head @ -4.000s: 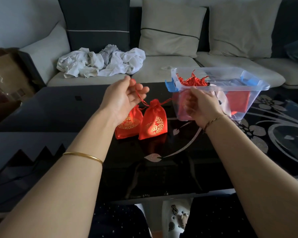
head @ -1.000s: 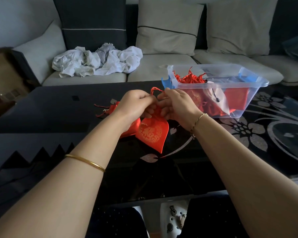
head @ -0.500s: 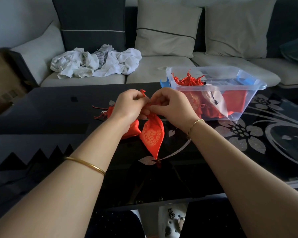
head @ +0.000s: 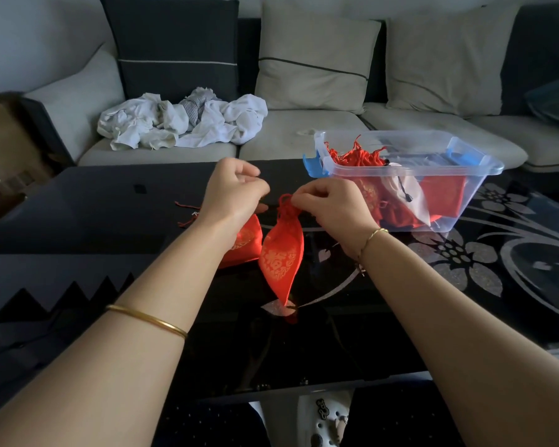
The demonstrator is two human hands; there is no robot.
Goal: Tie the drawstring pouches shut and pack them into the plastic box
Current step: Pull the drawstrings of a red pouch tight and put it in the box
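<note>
A red drawstring pouch (head: 281, 253) with gold print hangs above the black table, its gathered neck pinched by my right hand (head: 331, 204). My left hand (head: 236, 191) is a little to the left of the neck with its fingers curled, pinching a thin drawstring end. A second red pouch (head: 244, 243) lies on the table behind my left wrist, partly hidden. The clear plastic box (head: 465, 166) with blue latches stands at the right and holds several red pouches.
The glossy black table (head: 94, 201) carries a white floral pattern on its right side. Loose red cord ends (head: 188, 214) lie left of the pouches. Behind the table a sofa holds cushions and a pile of white cloth (head: 181, 124).
My hands, which were together at the pouch's neck, have drawn apart: the left moved left and up. The pouch hangs from my right hand with its neck gathered tight.
</note>
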